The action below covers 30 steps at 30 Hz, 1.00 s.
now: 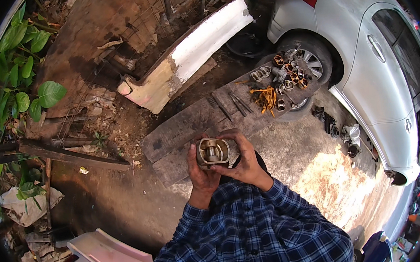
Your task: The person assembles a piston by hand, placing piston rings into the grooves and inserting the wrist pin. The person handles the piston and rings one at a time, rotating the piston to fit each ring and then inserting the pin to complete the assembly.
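Note:
Between both hands I hold a metal engine piston (213, 151), its hollow underside with the pin across it facing up. My left hand (201, 174) wraps its left side, fingers closed against the wall. My right hand (245, 158) grips the right side, thumb along the near rim and fingers over the far edge. Beyond the piston lies a worn wooden bench (190, 128). On it rest several dark slim tools (237, 103), a tangle of orange strips (265, 98) and several more pistons (295, 77) at the far right end.
A silver car (345, 24) stands at the right, its wheel (314, 62) beside the bench end. A white and tan body panel (202, 42) lies beyond the bench. Dark metal parts (326, 121) sit on the concrete floor. A wooden beam (77, 155) and leafy plants (24, 67) are at left.

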Available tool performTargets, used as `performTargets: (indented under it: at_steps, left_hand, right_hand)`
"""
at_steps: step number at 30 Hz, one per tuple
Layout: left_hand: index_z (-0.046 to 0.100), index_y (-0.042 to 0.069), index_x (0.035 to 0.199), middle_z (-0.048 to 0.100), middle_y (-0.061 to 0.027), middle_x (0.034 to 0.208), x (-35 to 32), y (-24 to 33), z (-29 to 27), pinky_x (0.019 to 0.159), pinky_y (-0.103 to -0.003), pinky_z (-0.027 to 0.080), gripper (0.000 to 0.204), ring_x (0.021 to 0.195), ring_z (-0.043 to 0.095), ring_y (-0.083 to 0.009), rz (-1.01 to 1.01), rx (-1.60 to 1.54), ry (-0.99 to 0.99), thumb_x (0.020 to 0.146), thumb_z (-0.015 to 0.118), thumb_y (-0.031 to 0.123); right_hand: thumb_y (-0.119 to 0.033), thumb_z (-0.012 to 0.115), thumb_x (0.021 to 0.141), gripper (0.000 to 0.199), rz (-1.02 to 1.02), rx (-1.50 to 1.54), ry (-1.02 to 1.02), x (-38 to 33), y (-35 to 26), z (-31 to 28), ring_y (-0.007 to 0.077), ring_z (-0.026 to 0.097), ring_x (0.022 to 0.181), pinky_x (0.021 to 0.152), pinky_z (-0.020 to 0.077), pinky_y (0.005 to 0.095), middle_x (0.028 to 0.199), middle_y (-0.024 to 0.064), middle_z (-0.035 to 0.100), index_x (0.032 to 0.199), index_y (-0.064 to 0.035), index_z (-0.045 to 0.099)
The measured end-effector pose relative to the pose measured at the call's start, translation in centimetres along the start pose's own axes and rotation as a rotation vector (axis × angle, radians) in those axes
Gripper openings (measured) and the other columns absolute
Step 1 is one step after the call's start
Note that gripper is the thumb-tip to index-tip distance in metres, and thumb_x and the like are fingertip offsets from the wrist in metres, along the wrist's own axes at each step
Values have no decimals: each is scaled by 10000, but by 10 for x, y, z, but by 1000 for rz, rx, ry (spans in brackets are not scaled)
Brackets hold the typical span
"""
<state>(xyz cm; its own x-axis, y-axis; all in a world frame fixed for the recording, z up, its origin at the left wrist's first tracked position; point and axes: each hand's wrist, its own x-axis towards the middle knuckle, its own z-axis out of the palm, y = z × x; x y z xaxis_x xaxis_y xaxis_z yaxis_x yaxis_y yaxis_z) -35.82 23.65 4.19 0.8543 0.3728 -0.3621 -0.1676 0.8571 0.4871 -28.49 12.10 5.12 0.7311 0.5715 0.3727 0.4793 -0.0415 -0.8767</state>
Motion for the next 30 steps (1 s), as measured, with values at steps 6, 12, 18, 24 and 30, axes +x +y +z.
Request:
performTargets:
  at_steps: [6, 12, 18, 24, 30]
  left_hand:
    - [504, 121, 1306, 598, -64, 1190, 20, -29, 36, 876, -360, 586, 411, 1084, 627, -198, 37, -75, -32, 1033, 435, 420]
    - [493, 146, 1328, 605, -54, 1175, 49, -77, 63, 848, -365, 573, 445, 1054, 632, -190, 1, -81, -39, 1030, 418, 468]
    - [509, 140, 1304, 614, -62, 1149, 58, -122, 83, 838, -378, 573, 469, 1033, 637, -196, -21, -51, 163, 1009, 438, 498]
    - [495, 110, 1305, 576, -91, 1227, 64, -146, 79, 875, -386, 554, 500, 1100, 607, -224, 160, 249, 218, 985, 499, 495]
    - [429, 66, 1397, 513, -105, 1319, 68, -111, 66, 1039, -396, 466, 631, 1243, 528, -258, 208, 389, -28, 885, 736, 271]
  right_hand:
    - [-252, 904, 663, 726, -19, 26, -19, 18, 28, -40, 299, 593, 1064, 896, 494, 402, 1163, 127, 590, 1239, -32, 521]
    - [-274, 903, 665, 719, 63, 64, -159, 37, 63, -106, 309, 581, 1087, 921, 489, 407, 1184, 131, 583, 1244, -42, 545]
    - [-290, 908, 661, 697, 25, 169, -315, 43, 101, -149, 308, 573, 1120, 940, 485, 414, 1190, 130, 575, 1216, -42, 568]
    - [-290, 916, 646, 680, 30, 218, -396, 53, 111, -166, 295, 585, 1105, 938, 491, 406, 1157, 124, 592, 1184, -37, 587]
    - [-282, 928, 615, 639, -72, 196, -457, 90, 115, -170, 285, 606, 1054, 919, 496, 392, 1113, 115, 606, 1128, -37, 637]
